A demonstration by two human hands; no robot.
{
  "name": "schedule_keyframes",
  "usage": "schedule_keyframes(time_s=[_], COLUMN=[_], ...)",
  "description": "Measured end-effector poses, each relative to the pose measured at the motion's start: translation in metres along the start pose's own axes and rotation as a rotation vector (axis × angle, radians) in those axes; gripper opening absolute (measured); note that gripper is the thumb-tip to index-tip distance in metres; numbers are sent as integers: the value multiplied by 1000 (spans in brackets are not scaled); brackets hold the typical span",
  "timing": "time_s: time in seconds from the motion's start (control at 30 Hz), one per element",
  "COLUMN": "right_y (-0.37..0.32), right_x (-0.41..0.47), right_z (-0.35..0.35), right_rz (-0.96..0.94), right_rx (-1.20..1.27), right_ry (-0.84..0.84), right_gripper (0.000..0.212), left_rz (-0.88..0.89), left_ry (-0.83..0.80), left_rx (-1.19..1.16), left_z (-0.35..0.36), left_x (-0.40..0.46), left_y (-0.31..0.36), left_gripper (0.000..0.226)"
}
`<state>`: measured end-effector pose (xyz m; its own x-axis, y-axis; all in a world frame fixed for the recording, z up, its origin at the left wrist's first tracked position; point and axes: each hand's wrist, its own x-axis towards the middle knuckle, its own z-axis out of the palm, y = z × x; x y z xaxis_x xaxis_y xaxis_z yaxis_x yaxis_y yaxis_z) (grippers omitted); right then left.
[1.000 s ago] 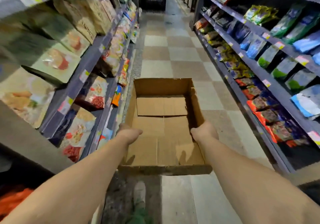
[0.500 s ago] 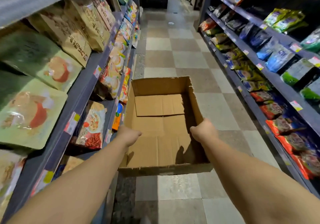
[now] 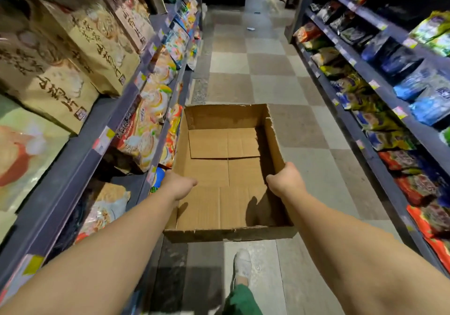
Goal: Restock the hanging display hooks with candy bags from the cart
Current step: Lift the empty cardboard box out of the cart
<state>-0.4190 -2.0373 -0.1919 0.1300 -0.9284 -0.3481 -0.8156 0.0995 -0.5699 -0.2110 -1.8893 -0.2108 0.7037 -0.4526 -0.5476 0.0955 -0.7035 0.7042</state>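
Since the earlier frame the person has walked further down the aisle, shelves sliding past. In the head view, the left hand [image 3: 179,185] and right hand [image 3: 285,178] each grip a side wall of the empty cardboard box [image 3: 226,168], carried above the floor [image 3: 267,71]. It looks light, stiff enough held by the walls. No candy bags, cart or hooks show; stocked shelves [image 3: 136,88] crowd both sides.

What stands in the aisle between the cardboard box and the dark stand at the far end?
Nothing large is visible. The box, gripped by the left hand and right hand, faces open checkered floor; only a small scrap lies far ahead.
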Motion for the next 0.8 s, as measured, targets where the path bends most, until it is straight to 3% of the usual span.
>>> schedule_keyframes(time_s=[0.23,0.43,0.6,0.8], right_y=[-67,-106,-98,-29], right_x=[158,249,329,416], right_z=[19,64,134,252], right_rz=[-15,44,94,295], right_rx=[-94,-88,-10,71], right_ry=[-111,-187,-193,-227], right_gripper=[54,64,70,72], left_rz=[-117,-192,-193,-236], left_ry=[65,43,-87,-126], left_rx=[-50,-27,-11,102], left_z=[30,36,62,133], left_x=[117,215,337,453], left_y=[82,104,85,21], left_gripper=[79,89,113,84])
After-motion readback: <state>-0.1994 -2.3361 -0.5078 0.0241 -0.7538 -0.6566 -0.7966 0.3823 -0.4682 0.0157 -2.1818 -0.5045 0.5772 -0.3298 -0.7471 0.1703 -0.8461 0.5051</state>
